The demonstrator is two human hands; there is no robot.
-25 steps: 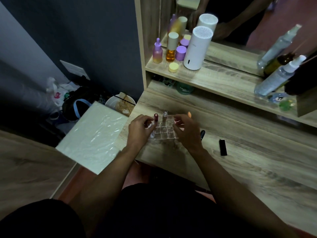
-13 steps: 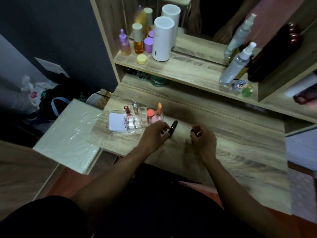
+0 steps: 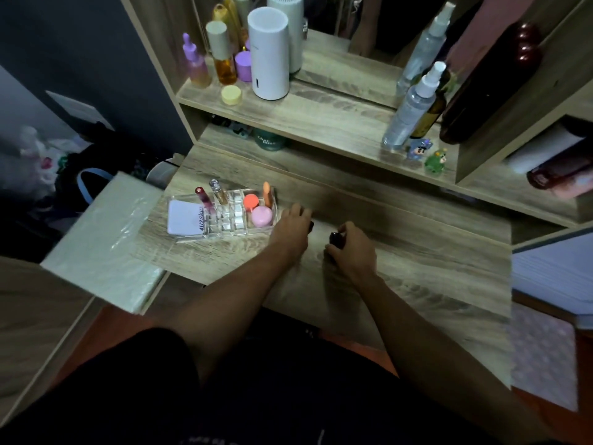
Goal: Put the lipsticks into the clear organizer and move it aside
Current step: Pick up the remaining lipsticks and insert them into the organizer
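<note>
Both hands are down on the wooden desk (image 3: pixel 401 274), close together near its middle. The left hand (image 3: pixel 290 232) lies palm-down with its fingers curled over a black lipstick (image 3: pixel 310 225), and only the tube's dark end peeks out at the hand's right edge. Whether those fingers truly grip it or just cover it, I cannot tell. Just to the right, the right hand (image 3: pixel 351 248) has its fingers bent around a second black lipstick (image 3: pixel 335 239), pinching it with thumb and fingertips, the tube standing up out of the grasp on the hand's left side. The two hands sit just beside each other, not touching.

Over to the left of the left hand, near it but apart, the clear organizer (image 3: pixel 224 216) rests on the desk. In its far slots stand a red lip tube (image 3: pixel 202 200), a clear silver-capped tube (image 3: pixel 219 191) and an orange stick (image 3: pixel 267 194). A white compact (image 3: pixel 184 217) fills its left end, and an orange pot (image 3: pixel 251 201) and a pink pot (image 3: pixel 262 216) sit at its right end, closest to the left hand's fingertips. The middle grid cells look unfilled.
</note>
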